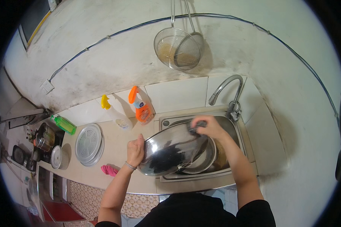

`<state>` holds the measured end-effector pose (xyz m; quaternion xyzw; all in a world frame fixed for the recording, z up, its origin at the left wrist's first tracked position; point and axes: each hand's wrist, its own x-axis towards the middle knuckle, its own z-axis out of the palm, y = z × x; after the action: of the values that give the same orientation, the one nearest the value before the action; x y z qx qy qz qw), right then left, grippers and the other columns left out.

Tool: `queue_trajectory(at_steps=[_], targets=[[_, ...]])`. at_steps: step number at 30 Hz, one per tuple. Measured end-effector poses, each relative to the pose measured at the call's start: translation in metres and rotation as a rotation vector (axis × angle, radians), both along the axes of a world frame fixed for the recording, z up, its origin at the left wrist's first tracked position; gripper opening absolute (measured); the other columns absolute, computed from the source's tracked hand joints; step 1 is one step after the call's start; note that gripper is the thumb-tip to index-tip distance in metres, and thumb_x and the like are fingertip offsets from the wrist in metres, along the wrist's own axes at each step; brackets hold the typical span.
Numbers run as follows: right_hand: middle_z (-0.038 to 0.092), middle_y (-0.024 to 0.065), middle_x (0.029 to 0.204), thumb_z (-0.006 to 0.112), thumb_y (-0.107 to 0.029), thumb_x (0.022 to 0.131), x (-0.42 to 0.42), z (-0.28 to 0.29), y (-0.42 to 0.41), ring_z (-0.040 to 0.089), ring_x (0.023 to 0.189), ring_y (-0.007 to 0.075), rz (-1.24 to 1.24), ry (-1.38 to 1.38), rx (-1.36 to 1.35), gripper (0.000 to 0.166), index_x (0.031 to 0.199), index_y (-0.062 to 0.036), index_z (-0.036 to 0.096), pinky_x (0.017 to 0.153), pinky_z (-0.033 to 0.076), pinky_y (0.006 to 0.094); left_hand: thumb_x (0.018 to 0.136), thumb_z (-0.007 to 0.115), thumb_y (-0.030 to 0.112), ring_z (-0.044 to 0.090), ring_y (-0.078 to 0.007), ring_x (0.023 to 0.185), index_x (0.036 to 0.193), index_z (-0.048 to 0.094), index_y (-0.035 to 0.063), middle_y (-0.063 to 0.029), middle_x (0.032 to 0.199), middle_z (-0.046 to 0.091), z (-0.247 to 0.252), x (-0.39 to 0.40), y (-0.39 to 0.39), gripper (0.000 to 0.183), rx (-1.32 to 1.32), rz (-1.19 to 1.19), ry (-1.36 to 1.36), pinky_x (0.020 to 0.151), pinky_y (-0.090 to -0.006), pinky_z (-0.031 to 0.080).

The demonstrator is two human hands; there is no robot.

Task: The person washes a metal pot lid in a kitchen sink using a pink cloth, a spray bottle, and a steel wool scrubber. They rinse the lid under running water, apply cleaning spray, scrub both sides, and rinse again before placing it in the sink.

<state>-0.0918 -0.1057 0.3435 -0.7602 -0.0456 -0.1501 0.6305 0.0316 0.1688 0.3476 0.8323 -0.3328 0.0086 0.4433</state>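
Note:
A large shiny metal basin [170, 147] is tilted on its side over the left part of the steel sink [240, 136], its outer surface towards me. My left hand [135, 150] grips its rim at the left, thumb upward. In my right hand [209, 127] is a dark scouring pad [195, 128], pressed against the basin's upper right surface; hand and pad are slightly blurred. Behind the basin a metal bowl [200, 163] sits in the sink, partly hidden. A brownish thing [221, 154] beside the bowl is too unclear to name.
A chrome faucet [234, 96] arches over the sink's back right. Left of it stand an orange spray bottle [142, 110] and a white spray bottle [118, 116]. Steamer plates [88, 143], a pink cloth [109, 170] and a white tub [59, 159] lie along the counter. Wire strainers [177, 48] hang above.

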Motion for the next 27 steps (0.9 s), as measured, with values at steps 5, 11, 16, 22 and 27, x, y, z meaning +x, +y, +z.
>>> queue_trajectory(at_steps=[5, 11, 16, 22, 27], targets=[[0.057, 0.0013, 0.076, 0.053, -0.003, 0.06, -0.009, -0.042, -0.016, 0.05, 0.071, 0.0096, -0.226, -0.027, 0.164, 0.016, 0.075, 0.0005, 0.057, 0.067, 0.041, 0.0224, 0.091, 0.035, 0.03, 0.026, -0.0129, 0.044, 0.053, 0.039, -0.0042, -0.0103, 0.046, 0.026, 0.0, 0.006, 0.013, 0.051, -0.109, 0.031, 0.128, 0.041, -0.0332, 0.027], [0.059, 0.0067, 0.075, 0.061, -0.014, 0.058, 0.03, 0.064, 0.085, 0.056, 0.07, 0.0237, 0.027, -0.159, -0.655, 0.018, 0.076, -0.0099, 0.061, 0.064, 0.045, 0.0305, 0.091, 0.036, 0.029, 0.026, -0.0207, 0.041, 0.054, 0.041, -0.0041, -0.0149, 0.045, 0.029, -0.002, -0.005, -0.004, 0.05, -0.064, 0.003, -0.014, 0.042, -0.0364, 0.028], [0.06, 0.0063, 0.078, 0.06, -0.014, 0.059, 0.023, 0.049, 0.055, 0.057, 0.074, 0.0211, 0.049, -0.091, -0.433, 0.02, 0.079, -0.0093, 0.061, 0.068, 0.045, 0.03, 0.091, 0.036, 0.028, 0.026, -0.0223, 0.041, 0.054, 0.042, -0.004, -0.0166, 0.046, 0.03, -0.009, 0.0, 0.0, 0.049, -0.072, -0.029, 0.033, 0.042, -0.0363, 0.028], [0.056, 0.0039, 0.079, 0.051, -0.004, 0.066, 0.0, -0.077, -0.026, 0.052, 0.077, 0.0099, -0.197, 0.024, 0.46, 0.014, 0.078, 0.0003, 0.057, 0.066, 0.043, 0.0242, 0.092, 0.033, 0.023, 0.028, -0.0173, 0.041, 0.054, 0.036, -0.0037, -0.011, 0.046, 0.025, -0.019, 0.021, 0.026, 0.046, -0.057, 0.041, 0.104, 0.041, -0.0339, 0.027], [0.057, 0.0041, 0.078, 0.051, -0.005, 0.068, 0.015, -0.04, -0.005, 0.053, 0.076, 0.0126, -0.132, 0.039, 0.423, 0.012, 0.077, 0.0011, 0.056, 0.068, 0.044, 0.0259, 0.089, 0.039, 0.024, 0.042, -0.039, 0.05, 0.058, 0.045, -0.0034, -0.0229, 0.053, 0.043, 0.001, 0.019, 0.022, 0.042, 0.028, -0.003, -0.132, 0.046, -0.0388, 0.033]])
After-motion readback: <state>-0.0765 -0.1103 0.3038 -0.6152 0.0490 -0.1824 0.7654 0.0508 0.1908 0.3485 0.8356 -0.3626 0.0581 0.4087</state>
